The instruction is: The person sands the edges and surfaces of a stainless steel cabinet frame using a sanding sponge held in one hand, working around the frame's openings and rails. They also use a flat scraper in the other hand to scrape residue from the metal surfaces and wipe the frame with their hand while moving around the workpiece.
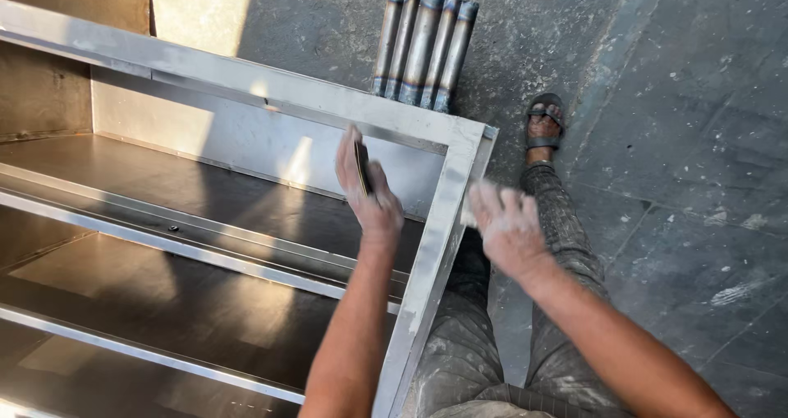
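At frame centre, the left hand point(367, 184) grips a thin dark flat tool point(362, 166) against the shiny steel shelving frame point(447, 196); the blurred right hand point(505, 225) braces its corner post, grip unclear. The frame appears assembled; surface finishing seems unfinished.

The flat tool point(362, 167) sits in the left hand's fingers point(351, 151), just inside the frame point(435, 237) corner. Right hand's fingers point(486, 201) touch the frame's outer edge. Beyond both, pipes point(423, 47) lie on the floor point(689, 139); shelves point(180, 246) lie left.
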